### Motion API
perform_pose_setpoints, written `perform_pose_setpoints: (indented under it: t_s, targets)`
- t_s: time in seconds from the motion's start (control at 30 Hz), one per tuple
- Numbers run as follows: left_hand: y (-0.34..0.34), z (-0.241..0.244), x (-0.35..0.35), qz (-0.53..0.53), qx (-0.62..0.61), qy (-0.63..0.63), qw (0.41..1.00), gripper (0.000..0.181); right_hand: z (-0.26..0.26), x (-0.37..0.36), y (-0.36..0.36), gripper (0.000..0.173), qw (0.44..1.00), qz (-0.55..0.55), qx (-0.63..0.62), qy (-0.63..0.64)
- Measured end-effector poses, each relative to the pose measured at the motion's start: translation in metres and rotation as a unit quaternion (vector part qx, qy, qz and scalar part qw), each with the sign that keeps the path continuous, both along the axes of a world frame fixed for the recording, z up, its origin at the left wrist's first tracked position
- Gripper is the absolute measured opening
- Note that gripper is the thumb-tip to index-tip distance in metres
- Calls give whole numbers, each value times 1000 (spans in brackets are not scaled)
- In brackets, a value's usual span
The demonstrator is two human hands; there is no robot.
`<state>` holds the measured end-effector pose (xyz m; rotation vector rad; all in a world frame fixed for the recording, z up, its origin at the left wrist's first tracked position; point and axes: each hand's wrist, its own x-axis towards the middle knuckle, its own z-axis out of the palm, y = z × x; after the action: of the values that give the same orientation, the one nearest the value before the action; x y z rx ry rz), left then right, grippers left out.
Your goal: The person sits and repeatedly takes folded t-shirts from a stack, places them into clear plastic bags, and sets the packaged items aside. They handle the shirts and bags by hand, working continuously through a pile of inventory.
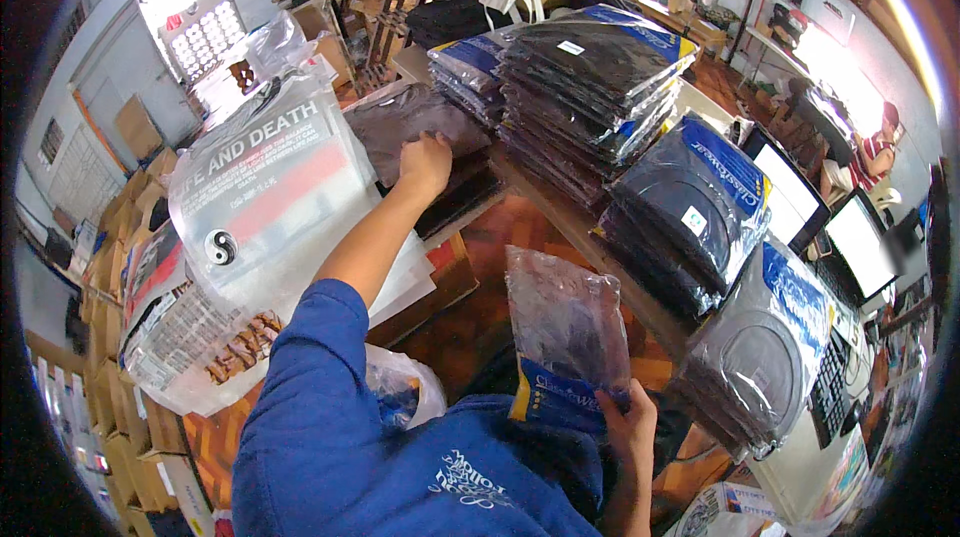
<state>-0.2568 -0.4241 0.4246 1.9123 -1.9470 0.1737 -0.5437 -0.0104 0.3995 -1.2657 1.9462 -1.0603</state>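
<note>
My left hand (427,162) lies with curled fingers on a dark folded garment (405,120) at the top of a stack; whether the fingers pinch the cloth is hidden. Low in the view, my right hand (630,421) grips the lower corner of a clear plastic garment bag (568,334) with a blue and yellow printed band. The bag hangs flat in front of my body. Beyond it, tall piles of bagged dark garments (592,64) stand on the table, with more bagged garments (686,199) and a nearer bagged pile (754,357) along the right.
Large printed film sheets (277,184) drape over the left side. Monitors (787,188) and a keyboard (831,387) stand at the right, beyond the piles. A white plastic bag (409,387) sits below my left arm. Far right, a person (870,154) is seated. A ladder (401,4) stands behind.
</note>
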Motion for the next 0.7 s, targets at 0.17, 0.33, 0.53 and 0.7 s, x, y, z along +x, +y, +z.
perform_pose_setpoints:
  t_s: [0.17, 0.33, 0.53, 0.7]
  targets:
    - [42, 22, -2, -134, 60, -160, 976, 52, 7, 8, 3, 21, 999, 1, -30, -9]
    - [165, 30, -23, -515, 334, 388, 687, 78, 5, 10, -6, 19, 996, 45, -73, 20]
    - [297, -12, -36, -586, 312, 255, 703, 98, 6, 58, -31, 25, 982, 187, -19, 15]
    - [286, -36, 33, -361, 226, 196, 883, 41, 23, 86, -56, 41, 961, 263, -76, 21]
